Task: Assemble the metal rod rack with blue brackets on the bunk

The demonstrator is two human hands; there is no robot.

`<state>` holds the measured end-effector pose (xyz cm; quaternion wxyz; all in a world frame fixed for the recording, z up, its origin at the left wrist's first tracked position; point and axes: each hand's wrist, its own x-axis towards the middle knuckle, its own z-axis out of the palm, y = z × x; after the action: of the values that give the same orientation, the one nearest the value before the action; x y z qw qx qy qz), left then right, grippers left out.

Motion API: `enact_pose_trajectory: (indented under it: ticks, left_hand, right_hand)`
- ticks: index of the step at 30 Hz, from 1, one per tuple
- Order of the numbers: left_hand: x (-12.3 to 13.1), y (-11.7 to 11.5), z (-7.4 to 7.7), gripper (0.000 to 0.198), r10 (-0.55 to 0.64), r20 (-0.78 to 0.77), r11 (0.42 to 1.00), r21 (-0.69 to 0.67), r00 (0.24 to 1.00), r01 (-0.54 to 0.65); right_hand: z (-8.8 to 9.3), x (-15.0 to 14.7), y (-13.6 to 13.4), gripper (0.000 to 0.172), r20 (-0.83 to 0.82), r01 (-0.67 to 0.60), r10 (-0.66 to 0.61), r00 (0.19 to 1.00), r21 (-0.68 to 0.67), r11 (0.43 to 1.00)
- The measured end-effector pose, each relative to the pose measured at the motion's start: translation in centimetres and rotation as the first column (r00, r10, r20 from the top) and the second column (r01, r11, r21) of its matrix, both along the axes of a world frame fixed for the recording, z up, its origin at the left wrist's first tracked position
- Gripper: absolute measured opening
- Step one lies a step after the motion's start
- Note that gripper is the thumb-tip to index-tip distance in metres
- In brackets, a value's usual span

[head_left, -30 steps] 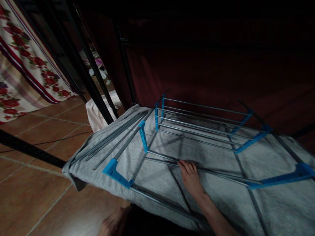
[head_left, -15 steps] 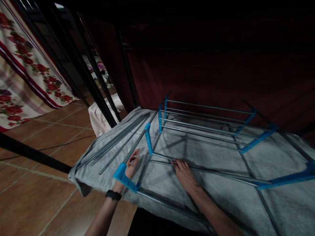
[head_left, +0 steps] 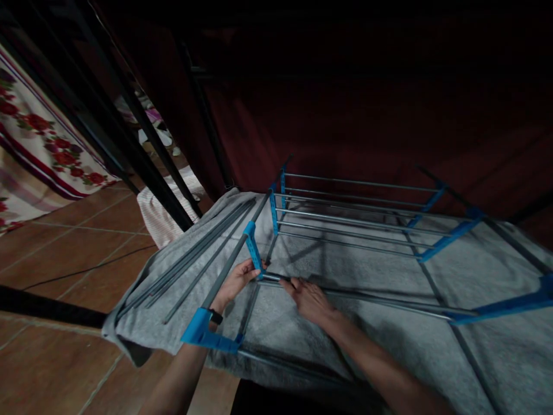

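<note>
A rack frame of grey metal tubes and blue plastic brackets lies on a grey blanket [head_left: 319, 253]. My left hand [head_left: 242, 278] reaches under the left side tube [head_left: 228, 262] and pinches the lower end of a blue bracket [head_left: 254, 249], where a cross tube meets it. Fingers of my right hand [head_left: 309, 297] close on that cross tube [head_left: 363, 296], just right of the bracket. A second tube runs close beside it. Nearer to me, another blue bracket [head_left: 211, 339] sits at the frame's front left corner.
Several loose grey tubes [head_left: 194, 253] lie on the blanket, left of the frame. Dark metal posts [head_left: 151, 178] rise at the left, beyond them a floral cloth [head_left: 56, 150]. A dark red curtain [head_left: 345, 127] hangs behind. Brown floor tiles [head_left: 56, 265] show at the left.
My left hand has moved forward and right, from open beside the side tube to the bracket's lower end. My right hand has slid left along the cross tube. The view has shifted slightly.
</note>
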<state>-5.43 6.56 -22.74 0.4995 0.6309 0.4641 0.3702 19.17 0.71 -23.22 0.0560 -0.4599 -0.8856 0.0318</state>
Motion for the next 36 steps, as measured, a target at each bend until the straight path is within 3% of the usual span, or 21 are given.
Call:
enact_pose_trajectory:
  ticks: [4,11,17,22,26,31,36]
  left_hand:
    - [-0.2,0.2,0.6,0.027,-0.024,0.043,0.996,-0.08,0.999,0.028]
    - [-0.2,1.5,-0.4,0.03,-0.029,0.201,0.979,-0.19,0.979,0.068]
    - [-1.4,2.2,-1.1,0.034,-0.107,0.419,0.947,-0.233,0.902,0.22]
    - [-1.3,2.4,-3.2,0.03,-0.019,0.478,0.966,-0.218,0.878,0.14]
    - [-0.7,2.3,-4.5,0.037,0.032,0.531,0.974,-0.206,0.847,0.092]
    - [-0.2,2.0,-4.3,0.04,0.079,0.583,0.972,-0.227,0.808,0.069]
    - [0.6,2.0,-4.5,0.036,0.16,0.605,0.966,-0.258,0.78,0.002]
  right_hand:
    - [2.0,0.1,0.6,0.061,0.008,0.022,-0.022,1.0,-0.026,0.999]
    - [4.9,0.2,2.0,0.061,0.057,0.049,-0.041,0.998,-0.156,0.987]
    - [4.9,0.0,1.9,0.06,0.041,0.04,-0.033,0.999,-0.184,0.982]
    - [5.0,-0.9,2.0,0.05,0.001,-0.004,0.004,1.0,-0.127,0.992]
    - [5.4,-3.1,2.6,0.047,-0.048,-0.017,0.009,0.999,-0.158,0.987]
    - [5.4,-6.4,3.8,0.045,-0.108,0.033,-0.053,0.993,-0.178,0.984]
    - [4.7,-6.9,4.4,0.047,-0.075,0.034,-0.047,0.996,-0.171,0.985]
